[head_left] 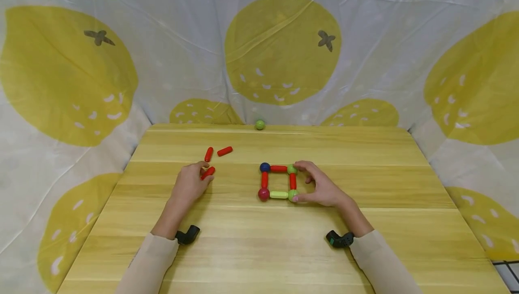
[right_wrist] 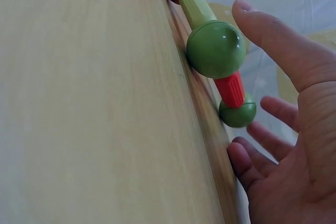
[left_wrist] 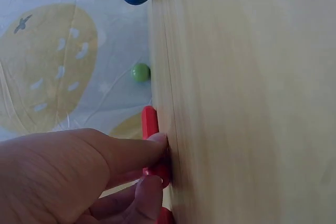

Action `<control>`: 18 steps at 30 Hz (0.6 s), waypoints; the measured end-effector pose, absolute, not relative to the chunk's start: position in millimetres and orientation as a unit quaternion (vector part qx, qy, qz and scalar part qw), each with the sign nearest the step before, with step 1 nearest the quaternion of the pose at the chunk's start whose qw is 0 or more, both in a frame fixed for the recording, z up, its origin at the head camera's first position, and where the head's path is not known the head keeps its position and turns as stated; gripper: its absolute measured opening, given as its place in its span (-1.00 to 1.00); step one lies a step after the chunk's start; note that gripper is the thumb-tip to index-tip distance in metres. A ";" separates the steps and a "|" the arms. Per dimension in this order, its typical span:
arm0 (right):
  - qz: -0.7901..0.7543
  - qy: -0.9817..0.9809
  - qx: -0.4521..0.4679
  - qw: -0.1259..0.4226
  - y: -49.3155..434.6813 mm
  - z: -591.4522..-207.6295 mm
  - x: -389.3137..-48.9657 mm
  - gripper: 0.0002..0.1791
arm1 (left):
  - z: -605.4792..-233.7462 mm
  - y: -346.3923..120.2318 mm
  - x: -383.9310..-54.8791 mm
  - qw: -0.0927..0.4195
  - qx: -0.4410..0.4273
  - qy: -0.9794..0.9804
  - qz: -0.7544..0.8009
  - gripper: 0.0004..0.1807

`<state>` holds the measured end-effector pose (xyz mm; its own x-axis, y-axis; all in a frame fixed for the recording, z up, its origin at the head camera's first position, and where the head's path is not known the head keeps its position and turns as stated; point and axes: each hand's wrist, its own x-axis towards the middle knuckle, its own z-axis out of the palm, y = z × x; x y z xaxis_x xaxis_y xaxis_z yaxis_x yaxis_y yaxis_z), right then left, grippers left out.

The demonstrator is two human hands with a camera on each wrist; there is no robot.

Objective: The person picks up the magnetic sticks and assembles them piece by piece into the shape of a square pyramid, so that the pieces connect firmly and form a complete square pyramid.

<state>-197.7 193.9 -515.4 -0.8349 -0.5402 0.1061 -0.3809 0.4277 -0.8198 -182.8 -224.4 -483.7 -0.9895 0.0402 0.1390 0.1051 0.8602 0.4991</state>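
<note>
My left hand (head_left: 188,185) pinches a red toy rod (head_left: 208,173) between thumb and fingers, low over the wooden table; the fingertips partly hide it in the left wrist view. A square of toy rods and balls lies right of centre. Its corners are a blue ball (head_left: 265,167), a crimson ball (head_left: 264,194), a far green ball (head_left: 291,169) and a near green ball (right_wrist: 216,49). Red rods form three sides, a pale green rod (head_left: 279,195) the near one. Beside the green corners, my right hand (head_left: 323,188) has its thumb and fingers spread, gripping nothing.
Two more red rods, one upright-lying (head_left: 208,154) and one slanted (head_left: 225,151), lie just beyond the left hand. A loose green ball (head_left: 260,125) sits at the table's back edge, against the lemon-print cloth (head_left: 365,60). The wooden table (head_left: 259,249) extends toward the person.
</note>
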 end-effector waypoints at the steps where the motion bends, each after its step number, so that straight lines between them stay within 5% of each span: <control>1: -0.461 0.839 -0.274 0.088 193.7 -514.8 -197.3 0.07 | -484.2 -224.4 -183.1 0.062 -0.037 -0.962 -0.264 -0.60; 18: -0.460 0.832 -0.297 0.091 188.7 -514.6 -196.7 0.21 | -483.7 -199.1 -189.2 0.017 -0.092 -0.888 -0.450 -0.64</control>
<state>-196.7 188.7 -514.6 -0.8074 -0.5773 0.1219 -0.4106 0.4013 -0.8187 -189.2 -199.1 -483.7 -0.9825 0.1486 0.1124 0.1786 0.5784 0.7960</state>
